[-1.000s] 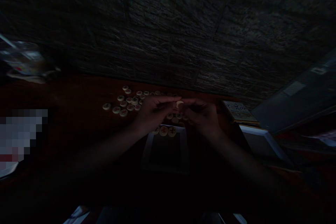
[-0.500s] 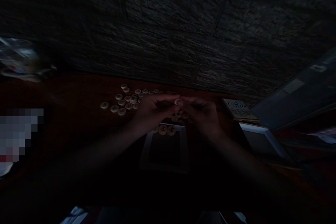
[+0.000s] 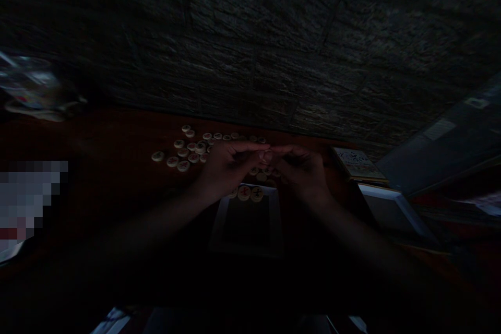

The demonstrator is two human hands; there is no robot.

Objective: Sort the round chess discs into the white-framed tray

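The scene is very dark. My left hand (image 3: 227, 167) and my right hand (image 3: 301, 172) meet fingertip to fingertip over a dark red table (image 3: 117, 167). Both pinch one pale round game piece (image 3: 267, 156) between them, most of it hidden by the fingers. Several more pale discs with red or dark marks (image 3: 188, 151) lie scattered on the table behind and left of my left hand. A white-rimmed shallow box (image 3: 246, 219) sits right below my hands, with three discs (image 3: 246, 193) at its far end.
A rough dark stone wall (image 3: 274, 52) rises behind the table. A printed booklet or box (image 3: 356, 163) and a white box lid (image 3: 391, 209) lie at the right. Clear plastic wrapping (image 3: 31, 86) sits at the far left.
The pale piece showed more clearly between my fingertips a second ago; now the fingers cover most of it. My hands have barely shifted.
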